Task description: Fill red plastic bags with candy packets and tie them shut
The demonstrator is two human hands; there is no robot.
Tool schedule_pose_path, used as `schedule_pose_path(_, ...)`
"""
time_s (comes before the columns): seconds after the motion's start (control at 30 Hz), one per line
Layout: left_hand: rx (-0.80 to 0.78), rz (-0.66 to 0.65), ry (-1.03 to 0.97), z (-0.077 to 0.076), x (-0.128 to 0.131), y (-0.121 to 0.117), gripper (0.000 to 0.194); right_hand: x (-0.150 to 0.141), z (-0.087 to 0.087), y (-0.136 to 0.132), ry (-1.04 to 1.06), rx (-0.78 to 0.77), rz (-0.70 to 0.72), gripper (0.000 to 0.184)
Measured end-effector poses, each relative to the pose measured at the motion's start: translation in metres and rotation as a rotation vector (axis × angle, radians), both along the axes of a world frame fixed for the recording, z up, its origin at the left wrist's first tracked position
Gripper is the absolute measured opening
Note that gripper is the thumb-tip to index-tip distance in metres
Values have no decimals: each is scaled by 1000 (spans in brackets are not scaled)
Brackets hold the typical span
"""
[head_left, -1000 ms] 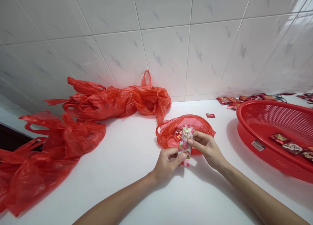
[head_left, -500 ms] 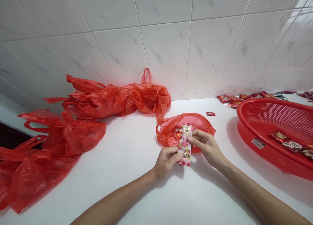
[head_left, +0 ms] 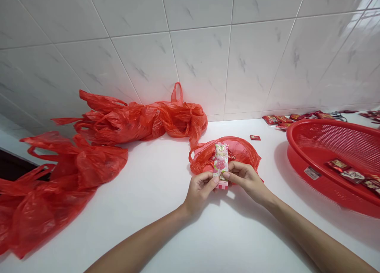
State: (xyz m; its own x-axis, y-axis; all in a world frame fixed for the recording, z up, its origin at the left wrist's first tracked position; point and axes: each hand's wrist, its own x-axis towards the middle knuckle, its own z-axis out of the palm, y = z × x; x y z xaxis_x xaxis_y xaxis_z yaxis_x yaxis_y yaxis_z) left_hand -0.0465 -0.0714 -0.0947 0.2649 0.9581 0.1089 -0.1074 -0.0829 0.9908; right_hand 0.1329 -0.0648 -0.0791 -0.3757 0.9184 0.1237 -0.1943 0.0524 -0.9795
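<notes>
A pink and white wrapped candy bar [head_left: 221,158] is held upright between both hands. My left hand [head_left: 199,190] pinches its lower left edge, thumb on the front. On the lower right side, my right hand [head_left: 247,181] grips it with thumb and fingers closed. Just behind the bar lies an open red plastic bag [head_left: 249,152]. Some small red wrapped sweets [head_left: 231,157] show inside that bag, partly hidden by the bar.
A red plastic basket [head_left: 299,146] holding dark red packets [head_left: 353,175] stands at the right. Crumpled red bags [head_left: 130,122] line the wall, and more bags [head_left: 59,190] lie at the left. A small red packet [head_left: 255,137] and several others [head_left: 285,120] sit farther back.
The candy bar has shifted slightly left and up in the picture. My right hand has slid down from its upper part to its lower right edge; the left hand still holds it.
</notes>
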Motion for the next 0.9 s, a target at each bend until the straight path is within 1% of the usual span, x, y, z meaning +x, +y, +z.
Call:
schedule_pose_path(0.13,20,13,19,1,0,0,48,1,-1,1,15,-20,6,33)
schedule_pose_path(0.3,22,-5,19,1,0,0,48,0,-6,2,22,-62,9,36)
schedule_pose_path(0.57,45,15,59,-5,-2,-1,46,1,-19,5,47,-81,24,37)
schedule_pose_path(0.9,56,-19,76,-8,-3,-1,47,0,-19,5,14,-82,15,40)
